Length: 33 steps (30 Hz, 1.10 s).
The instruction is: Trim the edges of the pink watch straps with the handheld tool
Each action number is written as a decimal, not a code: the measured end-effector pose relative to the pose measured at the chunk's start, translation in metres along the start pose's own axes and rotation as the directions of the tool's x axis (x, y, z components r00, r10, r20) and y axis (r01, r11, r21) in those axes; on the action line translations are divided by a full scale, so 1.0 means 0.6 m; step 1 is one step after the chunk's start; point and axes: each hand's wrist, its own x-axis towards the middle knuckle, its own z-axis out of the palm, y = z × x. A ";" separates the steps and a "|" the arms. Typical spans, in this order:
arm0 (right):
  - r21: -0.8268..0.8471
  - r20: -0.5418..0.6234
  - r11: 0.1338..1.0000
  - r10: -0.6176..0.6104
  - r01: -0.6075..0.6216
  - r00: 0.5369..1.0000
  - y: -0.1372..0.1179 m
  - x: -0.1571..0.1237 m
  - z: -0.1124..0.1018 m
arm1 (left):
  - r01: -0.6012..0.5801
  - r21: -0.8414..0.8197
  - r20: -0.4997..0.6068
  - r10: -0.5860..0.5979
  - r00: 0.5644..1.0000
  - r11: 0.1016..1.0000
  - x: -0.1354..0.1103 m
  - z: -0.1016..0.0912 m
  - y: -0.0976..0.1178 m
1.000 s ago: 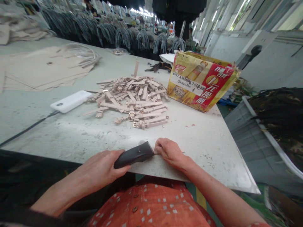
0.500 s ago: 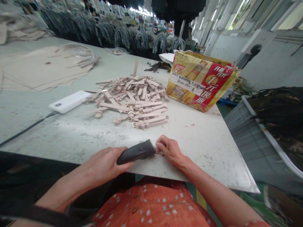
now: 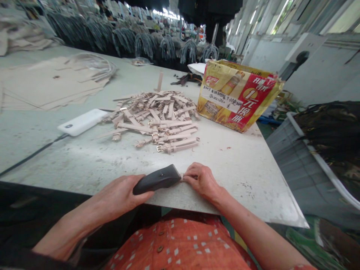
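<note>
My left hand point(image 3: 128, 193) is wrapped round a dark grey hand-held tool point(image 3: 157, 180), shaped like an electric clipper, held just over the table's front edge. Its blunt end points right, toward my right hand point(image 3: 201, 180). Between my right thumb and fingers is pinched a small pale strap point(image 3: 182, 175), mostly hidden by the fingers; its tip lies right at the tool's end, and I cannot tell whether they touch. Beyond both hands lies a heap of beige buckle straps point(image 3: 161, 112) with gold buckles, several of them laid side by side at its near edge.
On the right of the table point(image 3: 225, 172) stands a yellow and red carton point(image 3: 225, 95). A white device point(image 3: 81, 122) with a black cable lies left of the heap. Flat beige pieces point(image 3: 39, 82) are stacked at left. A grey bin point(image 3: 292, 157) stands beyond the right edge.
My left hand has shifted slightly left with the dark grey tool. The right fingers have also moved a little left, and more of the pale strap's end shows at the tool.
</note>
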 end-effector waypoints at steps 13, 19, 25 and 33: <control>-0.088 0.010 0.996 0.011 -0.010 1.000 -0.001 0.010 0.008 | 0.030 -0.071 0.025 -0.029 0.999 0.997 -0.001 0.001 0.004; 0.279 -0.034 0.950 0.156 -0.140 0.987 0.003 0.013 -0.002 | 0.020 -0.023 0.011 -0.020 1.000 1.000 0.006 0.006 0.002; -0.030 -0.057 0.993 -0.114 0.112 0.992 0.001 -0.013 -0.007 | -0.002 -0.006 -0.010 0.002 1.000 1.000 0.010 0.008 -0.002; -0.199 -0.127 0.960 -0.224 0.196 0.966 0.026 -0.023 0.013 | -0.035 -0.004 -0.035 0.035 0.999 0.999 0.011 0.022 -0.019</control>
